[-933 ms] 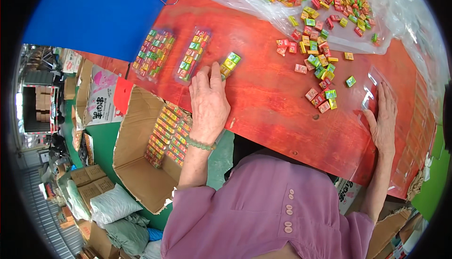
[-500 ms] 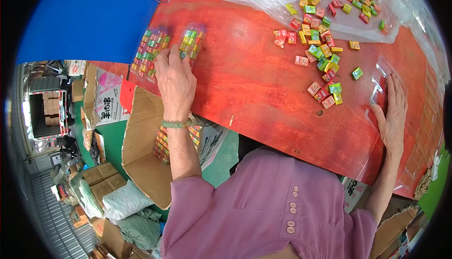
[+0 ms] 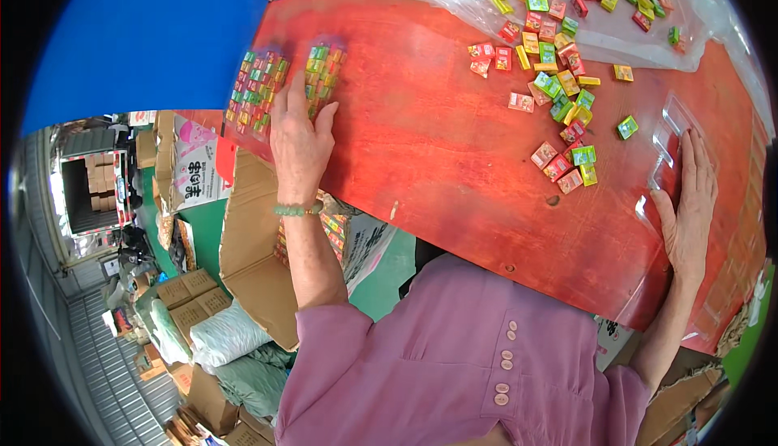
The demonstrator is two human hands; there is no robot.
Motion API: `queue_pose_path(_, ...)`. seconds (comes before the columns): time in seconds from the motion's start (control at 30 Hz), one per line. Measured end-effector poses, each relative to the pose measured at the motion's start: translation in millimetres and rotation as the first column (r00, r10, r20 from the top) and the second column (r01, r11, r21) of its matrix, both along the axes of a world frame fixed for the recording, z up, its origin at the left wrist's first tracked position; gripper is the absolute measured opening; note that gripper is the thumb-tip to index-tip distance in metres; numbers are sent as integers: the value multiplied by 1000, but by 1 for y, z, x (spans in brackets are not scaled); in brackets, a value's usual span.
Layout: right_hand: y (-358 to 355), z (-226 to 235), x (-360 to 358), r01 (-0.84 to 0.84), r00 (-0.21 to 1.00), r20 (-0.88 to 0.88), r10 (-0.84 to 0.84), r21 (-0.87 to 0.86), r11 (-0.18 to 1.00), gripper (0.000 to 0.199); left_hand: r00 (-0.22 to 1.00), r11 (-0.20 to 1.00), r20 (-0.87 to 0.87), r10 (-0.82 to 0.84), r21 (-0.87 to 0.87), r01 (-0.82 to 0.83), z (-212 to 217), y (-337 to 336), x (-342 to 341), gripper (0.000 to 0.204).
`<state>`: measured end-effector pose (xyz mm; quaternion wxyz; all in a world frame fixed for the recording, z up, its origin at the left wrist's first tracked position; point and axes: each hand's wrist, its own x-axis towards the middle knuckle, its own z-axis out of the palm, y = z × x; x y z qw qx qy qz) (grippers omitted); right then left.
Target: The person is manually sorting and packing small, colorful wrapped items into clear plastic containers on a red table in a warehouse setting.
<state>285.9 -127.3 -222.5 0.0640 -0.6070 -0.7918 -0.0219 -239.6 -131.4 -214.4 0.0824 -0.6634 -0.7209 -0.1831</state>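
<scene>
My left hand [image 3: 301, 142] rests at the left of the red table, fingers stretched out and thumb apart. Its fingertips touch or nearly touch a filled clear tray [image 3: 326, 65] of small red, yellow and green boxes. Just left of that lies another filled tray [image 3: 258, 89], close to the table's edge. Far to the right, my right hand [image 3: 689, 199] lies flat with fingers extended, against a clear plastic tray [image 3: 666, 134] that looks unfilled. Between the hands, farther back, loose little boxes [image 3: 563, 110] are scattered and partly piled up.
Clear plastic sheeting [image 3: 454, 0] with many more boxes covers the far side of the red table [image 3: 421, 146]. A blue surface [image 3: 146, 33] adjoins at the left. Below the table edge stands an open carton [image 3: 255, 260] with packed trays inside; cartons and sacks [image 3: 227, 337] sit beyond.
My left thumb has spread away from the fingers, and the hand has drawn slightly nearer to me. My right hand stays at the clear tray. The whole view has shifted a little.
</scene>
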Motion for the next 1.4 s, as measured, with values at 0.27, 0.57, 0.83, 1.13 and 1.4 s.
queue_pose_path(0.27,3,14,2,-94,994,40,97,-74,993,95,980,994,-161,113,9,-113,-6,-8,-12,62)
queue_pose_path(0.57,-6,33,0,-56,985,-168,25,-186,981,68,961,1000,-277,-5,-18,0,-8,-16,-42,58)
queue_pose_path(0.83,-26,24,-14,-4,993,-121,-7,-93,996,62,980,999,-198,14,53,-3,4,-17,-13,58)
queue_pose_path(1.13,-20,8,8,-72,990,-130,62,-76,995,56,940,940,4,-341,-25,341,12,-21,95,49)
queue_pose_path(1.4,-7,4,20,76,995,64,-73,-45,996,71,658,639,288,-696,-171,750,9,-20,226,67)
